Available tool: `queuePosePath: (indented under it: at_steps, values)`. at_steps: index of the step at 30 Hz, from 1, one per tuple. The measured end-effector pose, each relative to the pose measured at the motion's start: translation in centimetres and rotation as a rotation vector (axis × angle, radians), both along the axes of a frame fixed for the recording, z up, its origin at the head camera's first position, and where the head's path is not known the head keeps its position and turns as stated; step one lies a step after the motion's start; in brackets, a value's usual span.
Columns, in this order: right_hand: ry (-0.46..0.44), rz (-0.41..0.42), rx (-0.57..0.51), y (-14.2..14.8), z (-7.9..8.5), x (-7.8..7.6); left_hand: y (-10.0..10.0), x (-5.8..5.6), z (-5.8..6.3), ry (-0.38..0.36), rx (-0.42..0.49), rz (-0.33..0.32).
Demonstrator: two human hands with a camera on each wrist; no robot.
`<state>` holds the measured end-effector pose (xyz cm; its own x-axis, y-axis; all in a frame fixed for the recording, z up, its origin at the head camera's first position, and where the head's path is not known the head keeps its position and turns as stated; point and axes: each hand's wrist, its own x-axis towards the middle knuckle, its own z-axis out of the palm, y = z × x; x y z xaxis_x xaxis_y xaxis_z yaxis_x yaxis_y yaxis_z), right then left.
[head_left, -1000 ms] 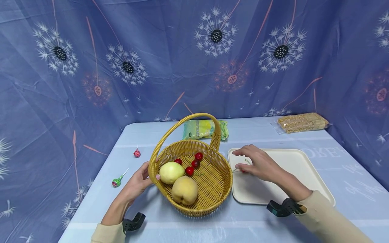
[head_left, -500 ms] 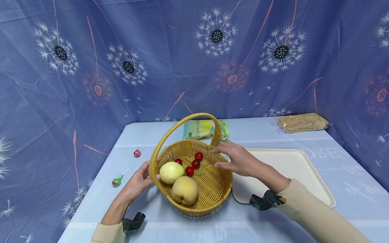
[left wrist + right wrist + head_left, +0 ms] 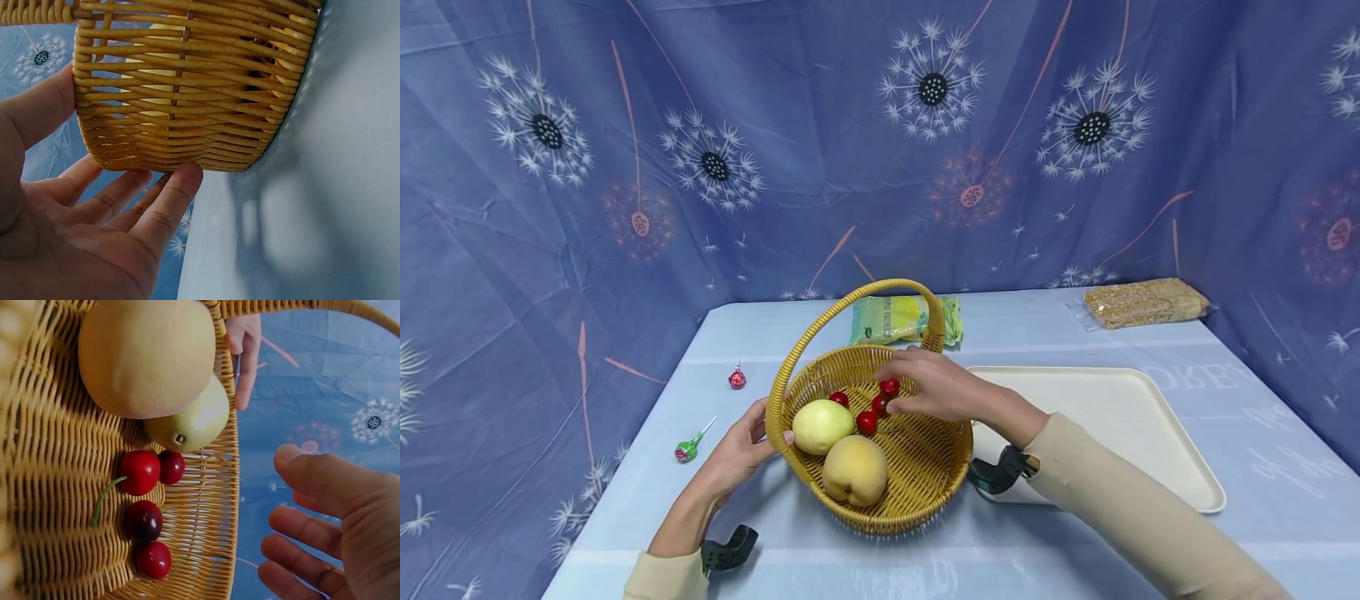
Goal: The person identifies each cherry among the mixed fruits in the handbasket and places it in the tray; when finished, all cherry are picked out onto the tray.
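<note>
A wicker basket with an arched handle stands mid-table. Inside lie a yellow peach, a pale green oval fruit and several red cherries. My left hand holds the basket's left side, thumb at the rim; in the left wrist view its fingers touch the outer wicker. Over the basket's right part my right hand hovers near the cherries. In the right wrist view its thumb and fingers stand apart with nothing seen between them; one cherry shows a green stem.
A cream tray lies right of the basket, partly hidden by my right arm. Two lollipops, one red and one green, lie left. Behind are a green-yellow packet and a bag of brown food.
My right hand has moved left from above the tray, where it was near a cherry and stems, to over the basket. The left hand and basket stay in place.
</note>
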<state>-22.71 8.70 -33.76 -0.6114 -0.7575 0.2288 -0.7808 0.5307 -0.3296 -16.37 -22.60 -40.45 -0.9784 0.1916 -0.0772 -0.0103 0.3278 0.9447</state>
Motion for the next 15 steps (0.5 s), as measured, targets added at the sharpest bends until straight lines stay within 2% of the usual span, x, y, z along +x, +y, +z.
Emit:
queuePosePath:
  at_steps: [9,15]
  values:
    - [-0.070,0.006,0.059,-2.0,-0.5,-1.7,-0.1,0.0,0.1,0.014,-0.019,0.000]
    - [-0.118,0.003,0.099,-2.6,-1.0,-2.7,-0.1,-0.1,0.0,0.009,0.006,0.007]
